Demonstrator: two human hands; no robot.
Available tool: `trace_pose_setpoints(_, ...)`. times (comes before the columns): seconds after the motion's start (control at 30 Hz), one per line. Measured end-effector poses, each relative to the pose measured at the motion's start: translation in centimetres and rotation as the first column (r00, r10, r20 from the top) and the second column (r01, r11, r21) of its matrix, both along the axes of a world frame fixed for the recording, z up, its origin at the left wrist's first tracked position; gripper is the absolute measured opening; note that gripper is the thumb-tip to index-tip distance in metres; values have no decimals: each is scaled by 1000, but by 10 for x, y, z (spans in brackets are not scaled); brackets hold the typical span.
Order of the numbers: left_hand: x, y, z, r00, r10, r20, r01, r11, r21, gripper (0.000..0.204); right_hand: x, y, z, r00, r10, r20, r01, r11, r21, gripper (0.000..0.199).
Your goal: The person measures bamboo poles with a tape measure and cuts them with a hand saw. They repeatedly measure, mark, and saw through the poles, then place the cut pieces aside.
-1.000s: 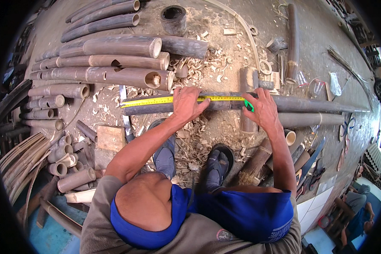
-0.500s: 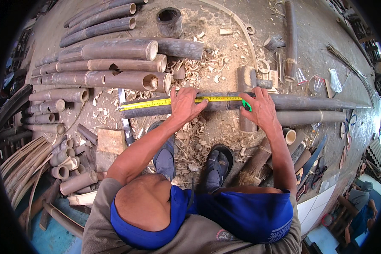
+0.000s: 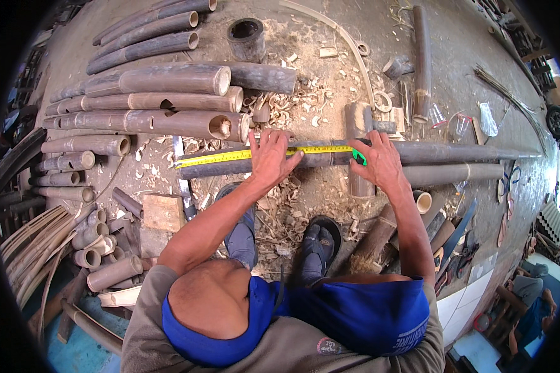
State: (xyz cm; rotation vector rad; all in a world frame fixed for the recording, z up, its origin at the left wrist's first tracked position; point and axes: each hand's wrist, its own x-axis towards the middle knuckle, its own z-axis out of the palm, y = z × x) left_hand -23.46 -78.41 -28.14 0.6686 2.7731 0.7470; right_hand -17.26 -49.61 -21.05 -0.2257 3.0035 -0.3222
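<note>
A long dark bamboo pole lies across the floor in front of me. A yellow measuring tape is stretched along its left part. My left hand presses flat on the tape and pole, fingers spread. My right hand rests on the pole further right and holds the tape's green case. My knees in blue shorts are below, and my feet in dark sandals stand on wood shavings.
Thick cut bamboo sections are stacked at the upper left, short tubes at the left. A machete-like blade lies by the pole's left end. A second pole lies beside the first. A seated person is at the lower right.
Both hands stay on the pole and tape; only the view has shifted slightly.
</note>
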Motion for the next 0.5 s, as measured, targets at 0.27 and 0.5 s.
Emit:
trace_pose_setpoints(0.27, 7, -2, -8, 993, -18, -115, 19, 1000, 3, 59, 4, 0, -2, 1000, 11, -13, -11, 1000, -11, 46)
trace_pose_setpoints(0.5, 7, -3, -9, 999, -28, -37, 27, 1000, -3, 57, 8, -1, 0, 999, 14, -39, -15, 1000, -21, 46)
